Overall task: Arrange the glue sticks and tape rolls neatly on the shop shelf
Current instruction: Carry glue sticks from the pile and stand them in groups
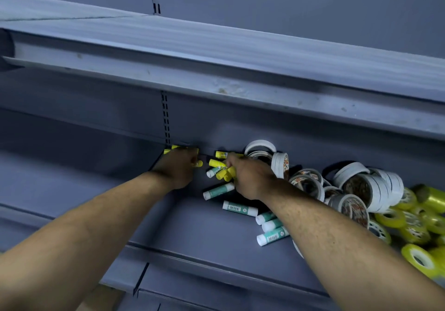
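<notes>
While the left hand (179, 169) grips a small yellow plastic glue stick (198, 163) in curled fingers at the far wall of the grey metal shelf (192, 233), the right hand (250, 178) clenches a bunch of yellow glue sticks (222, 172); teal-and-white glue sticks (239, 208) lie nearer, white tape rolls (370, 185) and clear yellow tape rolls (414, 228) heaped right.
</notes>
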`<action>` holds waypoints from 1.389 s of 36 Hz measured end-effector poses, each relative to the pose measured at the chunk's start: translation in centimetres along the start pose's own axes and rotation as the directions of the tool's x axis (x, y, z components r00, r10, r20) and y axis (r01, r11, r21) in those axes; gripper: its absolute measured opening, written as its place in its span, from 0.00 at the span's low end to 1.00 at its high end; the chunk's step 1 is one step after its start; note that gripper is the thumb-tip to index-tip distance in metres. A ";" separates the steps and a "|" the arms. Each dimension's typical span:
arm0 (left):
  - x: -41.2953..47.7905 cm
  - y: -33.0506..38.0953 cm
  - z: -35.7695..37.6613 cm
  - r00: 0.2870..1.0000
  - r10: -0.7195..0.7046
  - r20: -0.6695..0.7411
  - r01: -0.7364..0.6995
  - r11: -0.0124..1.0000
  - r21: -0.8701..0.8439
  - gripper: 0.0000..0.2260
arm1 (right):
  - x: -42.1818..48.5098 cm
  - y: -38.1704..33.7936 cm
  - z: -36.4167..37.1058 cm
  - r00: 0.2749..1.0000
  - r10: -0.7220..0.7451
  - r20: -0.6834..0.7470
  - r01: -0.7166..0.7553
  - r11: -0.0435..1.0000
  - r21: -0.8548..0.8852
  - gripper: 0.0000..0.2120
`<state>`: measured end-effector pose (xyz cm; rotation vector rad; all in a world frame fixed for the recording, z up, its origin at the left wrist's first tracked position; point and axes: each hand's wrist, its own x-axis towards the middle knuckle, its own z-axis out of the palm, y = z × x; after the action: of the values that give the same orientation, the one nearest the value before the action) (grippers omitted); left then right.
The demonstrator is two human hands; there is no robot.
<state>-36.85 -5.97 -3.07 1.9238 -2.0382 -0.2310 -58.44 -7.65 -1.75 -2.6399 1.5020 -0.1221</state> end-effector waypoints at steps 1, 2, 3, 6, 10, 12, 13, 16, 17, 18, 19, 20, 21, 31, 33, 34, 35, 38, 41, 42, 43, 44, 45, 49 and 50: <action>0.0 0.0 -0.2 0.999 -0.012 -0.038 0.011 0.999 -0.035 0.05 | -0.1 0.1 -0.1 1.000 0.011 -0.022 -0.010 1.000 0.023 0.22; 0.0 0.0 -0.5 0.997 -0.029 -0.073 0.023 0.997 -0.074 0.05 | -0.1 0.1 -0.2 0.999 0.023 -0.044 -0.021 0.999 0.047 0.22; 0.0 0.1 -0.8 0.993 -0.049 -0.107 0.036 0.992 -0.120 0.06 | -0.2 0.1 -0.2 0.997 0.035 -0.065 -0.031 0.997 0.075 0.21; 0.0 0.3 -1.5 0.969 -0.098 -0.226 0.038 0.966 -0.256 0.07 | -0.1 0.3 -0.3 0.988 0.088 -0.126 -0.066 0.982 0.174 0.20; 0.2 0.9 -2.7 0.958 -0.128 -0.258 0.020 0.924 -0.383 0.04 | 0.4 0.5 -0.6 0.969 0.172 -0.178 -0.098 0.927 0.362 0.20; 0.3 1.5 -3.0 0.969 -0.088 -0.233 -0.021 0.903 -0.429 0.05 | 0.5 0.6 -0.7 0.954 0.227 -0.197 -0.108 0.871 0.479 0.17; 0.3 1.7 -3.1 0.974 -0.071 -0.217 -0.037 0.890 -0.454 0.06 | 0.6 0.6 -0.8 0.946 0.252 -0.204 -0.105 0.834 0.541 0.17; 0.6 2.7 -3.0 0.986 -0.049 -0.158 -0.051 0.820 -0.570 0.09 | 0.6 0.4 -1.3 0.917 0.342 -0.205 -0.104 0.703 0.704 0.17; 0.8 3.1 -2.9 0.990 -0.039 -0.133 -0.051 0.790 -0.612 0.09 | 0.4 0.3 -1.6 0.908 0.373 -0.190 -0.110 0.651 0.751 0.17; 0.9 3.6 -2.8 0.994 -0.024 -0.111 -0.054 0.761 -0.646 0.08 | 0.1 0.1 -2.0 0.901 0.401 -0.168 -0.118 0.598 0.793 0.17; 1.0 4.0 -2.6 0.996 -0.006 -0.093 -0.059 0.733 -0.678 0.08 | -0.4 0.0 -2.3 0.896 0.420 -0.145 -0.118 0.540 0.833 0.17; 1.0 4.5 -2.5 0.997 0.013 -0.078 -0.065 0.702 -0.709 0.08 | -0.8 -0.1 -2.6 0.894 0.430 -0.129 -0.113 0.494 0.862 0.16; 1.1 5.0 -2.3 0.998 0.032 -0.062 -0.067 0.678 -0.732 0.08 | -1.3 -0.1 -2.8 0.889 0.441 -0.122 -0.105 0.457 0.883 0.16; 0.8 12.8 -0.3 0.973 0.232 0.008 -0.130 0.574 -0.809 0.08 | -8.4 2.8 -4.1 0.767 0.617 -0.178 -0.179 0.471 0.864 0.15; 0.3 15.4 -0.2 0.957 0.290 0.019 -0.157 0.571 -0.806 0.07 | -10.8 3.9 -4.7 0.732 0.657 -0.183 -0.205 0.468 0.860 0.16; 0.0 16.8 0.0 0.948 0.319 0.023 -0.172 0.568 -0.805 0.07 | -12.2 4.5 -5.1 0.709 0.679 -0.191 -0.218 0.469 0.856 0.16; -0.3 18.1 0.1 0.939 0.342 0.027 -0.183 0.565 -0.804 0.07 | -13.5 5.1 -5.4 0.685 0.699 -0.206 -0.216 0.465 0.859 0.16; -1.6 23.0 0.9 0.908 0.417 0.041 -0.220 0.558 -0.800 0.09 | -18.4 7.1 -6.3 0.623 0.741 -0.248 -0.252 0.491 0.834 0.18; -3.5 28.4 2.1 0.876 0.474 0.086 -0.219 0.551 -0.806 0.12 | -23.8 9.3 -6.8 0.583 0.765 -0.273 -0.291 0.511 0.809 0.17; -4.3 30.2 2.6 0.863 0.495 0.098 -0.224 0.550 -0.805 0.13 | -25.6 10.1 -6.8 0.566 0.774 -0.284 -0.301 0.515 0.803 0.18; -5.1 31.9 3.2 0.848 0.520 0.104 -0.237 0.548 -0.802 0.13 | -27.7 10.9 -6.8 0.544 0.786 -0.293 -0.311 0.514 0.800 0.19; -6.1 33.7 3.8 0.832 0.545 0.105 -0.255 0.544 -0.799 0.14 | -29.8 11.7 -6.8 0.519 0.800 -0.300 -0.323 0.509 0.798 0.19; -7.1 35.6 4.4 0.818 0.565 0.109 -0.266 0.539 -0.799 0.14 | -31.9 12.5 -6.9 0.499 0.811 -0.307 -0.330 0.505 0.798 0.19; -11.8 43.7 6.8 0.757 0.642 0.120 -0.290 0.495 -0.819 0.13 | -41.0 15.9 -7.1 0.425 0.857 -0.293 -0.360 0.457 0.814 0.16; -12.9 45.8 7.4 0.739 0.663 0.122 -0.297 0.483 -0.824 0.13 | -43.3 16.7 -7.2 0.401 0.868 -0.293 -0.367 0.446 0.817 0.16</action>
<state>-81.91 9.54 3.86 0.7208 -2.1154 -1.2479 -95.58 20.72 2.43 -1.2327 2.0861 -1.4181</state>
